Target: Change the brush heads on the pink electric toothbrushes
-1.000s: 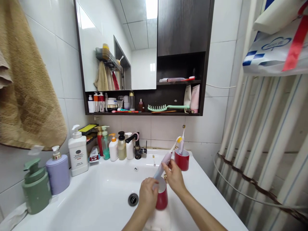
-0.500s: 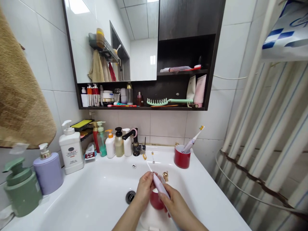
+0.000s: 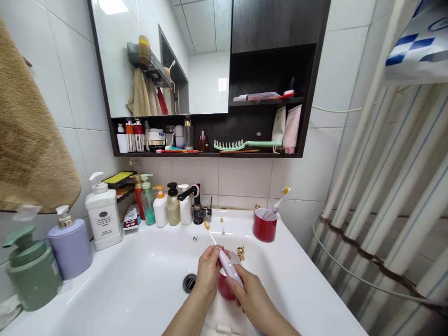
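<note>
Over the basin I hold a pale pink electric toothbrush (image 3: 229,267) at a slant, its yellow-and-white bristle head pointing up toward the tap. The fingertips of my left hand (image 3: 209,268) pinch it near its neck, where the brush head meets the handle. My right hand (image 3: 250,287) is wrapped around the lower handle. Behind the handle and partly hidden is a red cup (image 3: 226,285) with a gold bear-shaped piece (image 3: 240,252) at its side. On the right basin rim, another red cup (image 3: 265,228) holds a second electric toothbrush (image 3: 271,213), leaning right.
Several pump bottles (image 3: 173,210) line the back left of the white sink (image 3: 140,280), beside a black tap (image 3: 198,212). A mirror cabinet (image 3: 206,155) hangs above. Pipes (image 3: 381,186) stand at right. A small replacement-like brush head (image 3: 222,226) lies on the back rim.
The toothbrush in the far cup has settled lower, its head shifting left. Both hands stay on the pink toothbrush, which has moved slightly up and left; the view has shifted a little.
</note>
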`<state>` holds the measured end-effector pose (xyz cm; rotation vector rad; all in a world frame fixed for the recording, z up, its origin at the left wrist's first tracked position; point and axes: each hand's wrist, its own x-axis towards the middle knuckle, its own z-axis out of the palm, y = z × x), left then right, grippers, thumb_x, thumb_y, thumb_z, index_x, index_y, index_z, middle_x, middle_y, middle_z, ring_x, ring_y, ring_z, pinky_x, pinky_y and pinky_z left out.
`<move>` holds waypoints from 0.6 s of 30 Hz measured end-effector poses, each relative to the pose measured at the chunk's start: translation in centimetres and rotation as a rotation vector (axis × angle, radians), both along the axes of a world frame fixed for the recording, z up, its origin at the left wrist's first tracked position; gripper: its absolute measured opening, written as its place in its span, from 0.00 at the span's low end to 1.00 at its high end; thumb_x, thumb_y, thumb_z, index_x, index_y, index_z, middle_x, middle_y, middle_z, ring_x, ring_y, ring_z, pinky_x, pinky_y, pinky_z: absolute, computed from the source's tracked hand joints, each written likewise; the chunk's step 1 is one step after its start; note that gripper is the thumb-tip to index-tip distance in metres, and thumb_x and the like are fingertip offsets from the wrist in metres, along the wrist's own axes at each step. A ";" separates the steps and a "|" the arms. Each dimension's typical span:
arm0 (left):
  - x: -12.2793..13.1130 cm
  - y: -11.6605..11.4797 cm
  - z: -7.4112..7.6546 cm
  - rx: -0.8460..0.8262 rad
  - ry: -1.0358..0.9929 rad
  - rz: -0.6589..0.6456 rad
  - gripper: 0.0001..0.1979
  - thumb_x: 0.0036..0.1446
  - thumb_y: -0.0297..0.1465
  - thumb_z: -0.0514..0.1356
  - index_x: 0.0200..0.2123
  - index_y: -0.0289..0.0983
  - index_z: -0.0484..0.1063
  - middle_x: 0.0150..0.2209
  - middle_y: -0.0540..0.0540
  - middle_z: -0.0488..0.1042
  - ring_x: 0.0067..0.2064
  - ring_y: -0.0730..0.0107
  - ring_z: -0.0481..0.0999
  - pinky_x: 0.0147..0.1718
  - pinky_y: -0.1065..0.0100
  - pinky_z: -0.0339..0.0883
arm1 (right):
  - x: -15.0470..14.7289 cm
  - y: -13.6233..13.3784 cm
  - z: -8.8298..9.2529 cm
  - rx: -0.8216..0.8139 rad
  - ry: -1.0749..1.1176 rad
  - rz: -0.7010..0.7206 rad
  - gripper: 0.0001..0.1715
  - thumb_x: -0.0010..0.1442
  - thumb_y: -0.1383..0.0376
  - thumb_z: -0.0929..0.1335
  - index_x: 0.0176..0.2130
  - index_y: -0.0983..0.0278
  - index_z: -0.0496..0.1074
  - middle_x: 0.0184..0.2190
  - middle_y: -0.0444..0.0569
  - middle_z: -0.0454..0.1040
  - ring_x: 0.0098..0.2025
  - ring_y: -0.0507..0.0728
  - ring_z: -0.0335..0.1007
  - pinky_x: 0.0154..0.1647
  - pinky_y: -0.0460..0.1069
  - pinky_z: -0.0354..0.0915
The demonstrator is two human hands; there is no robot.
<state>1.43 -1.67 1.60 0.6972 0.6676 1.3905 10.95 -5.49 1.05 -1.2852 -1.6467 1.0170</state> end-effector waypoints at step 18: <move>-0.1 0.0 -0.1 -0.004 0.049 -0.044 0.11 0.35 0.34 0.58 0.23 0.33 0.64 0.20 0.51 0.66 0.23 0.79 0.65 0.25 0.76 0.58 | 0.5 0.1 0.2 0.003 0.013 -0.015 0.13 0.46 0.61 0.59 0.32 0.66 0.63 0.17 0.42 0.62 0.18 0.49 0.57 0.18 0.44 0.55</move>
